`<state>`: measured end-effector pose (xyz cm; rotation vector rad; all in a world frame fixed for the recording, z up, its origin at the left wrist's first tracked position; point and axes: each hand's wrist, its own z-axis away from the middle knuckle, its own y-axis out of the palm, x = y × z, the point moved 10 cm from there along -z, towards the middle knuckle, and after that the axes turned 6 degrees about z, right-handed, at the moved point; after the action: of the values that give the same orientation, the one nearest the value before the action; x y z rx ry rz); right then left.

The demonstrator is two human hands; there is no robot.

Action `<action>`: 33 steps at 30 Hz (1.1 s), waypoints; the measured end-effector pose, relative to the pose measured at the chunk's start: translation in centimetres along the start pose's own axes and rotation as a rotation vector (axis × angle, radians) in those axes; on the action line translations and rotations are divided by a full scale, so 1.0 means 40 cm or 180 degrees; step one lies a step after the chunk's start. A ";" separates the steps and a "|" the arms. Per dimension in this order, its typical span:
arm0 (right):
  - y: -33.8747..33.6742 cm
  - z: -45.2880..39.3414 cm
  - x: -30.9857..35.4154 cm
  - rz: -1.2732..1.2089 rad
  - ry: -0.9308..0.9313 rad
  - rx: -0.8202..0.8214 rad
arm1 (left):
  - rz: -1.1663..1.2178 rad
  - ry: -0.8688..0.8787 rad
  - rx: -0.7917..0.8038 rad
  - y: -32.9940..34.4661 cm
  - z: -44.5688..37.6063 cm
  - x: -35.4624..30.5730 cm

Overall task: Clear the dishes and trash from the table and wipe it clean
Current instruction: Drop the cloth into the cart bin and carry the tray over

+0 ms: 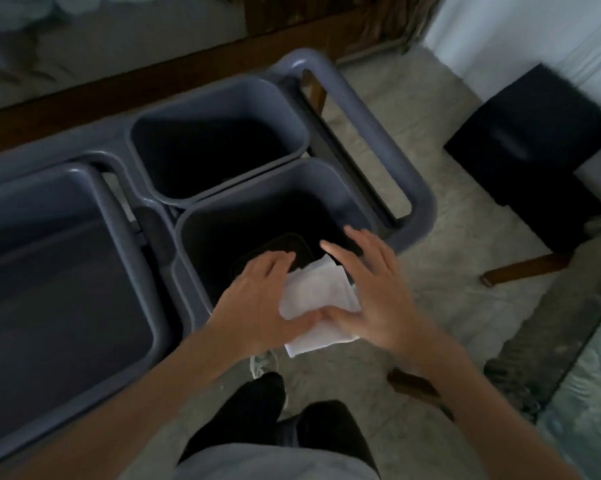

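My left hand (254, 299) grips the near edge of a black plastic tray (292, 247), fingers curled over its rim. The tray hangs tilted inside the mouth of the near grey bin (188, 244). A white paper napkin (319, 292) lies between my two hands, over the bin's near rim. My right hand (371, 289) hovers over the napkin with fingers spread and straight, its thumb touching the paper. The tray's far part is lost in the bin's dark inside.
The bin sits in a grey cart with a loop handle (396, 150), beside a second small bin (222, 95) and a large grey tub (67, 174). A black box (534, 150) and a wooden leg (520, 268) stand on the floor at right. My legs (274, 410) are below.
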<state>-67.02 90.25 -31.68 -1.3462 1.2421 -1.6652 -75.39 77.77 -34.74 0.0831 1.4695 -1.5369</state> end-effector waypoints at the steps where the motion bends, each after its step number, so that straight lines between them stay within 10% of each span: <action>1: 0.029 -0.039 0.008 0.0336 -0.0227 0.0523 | -0.0124 -0.0183 0.0281 0.027 -0.005 0.002; 6: 0.140 -0.127 0.026 0.1105 -0.1136 0.1583 | -0.0645 -0.0520 0.0220 0.044 -0.037 0.003; 15: 0.113 -0.046 0.013 0.0645 -0.1854 0.0392 | -0.0932 0.0050 -0.1384 0.046 0.041 -0.061; 22: 0.122 -0.058 0.046 0.0853 -0.1778 0.0324 | -0.0982 -0.0965 -0.0319 0.096 -0.020 0.016; 33: 0.142 -0.090 0.048 0.1050 -0.1783 0.0312 | -0.1566 -0.0542 -0.1152 0.081 -0.012 -0.029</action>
<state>-71.39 87.58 -36.43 -1.3363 0.9670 -1.0107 -72.93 79.47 -36.49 -0.6503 1.6810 -1.5760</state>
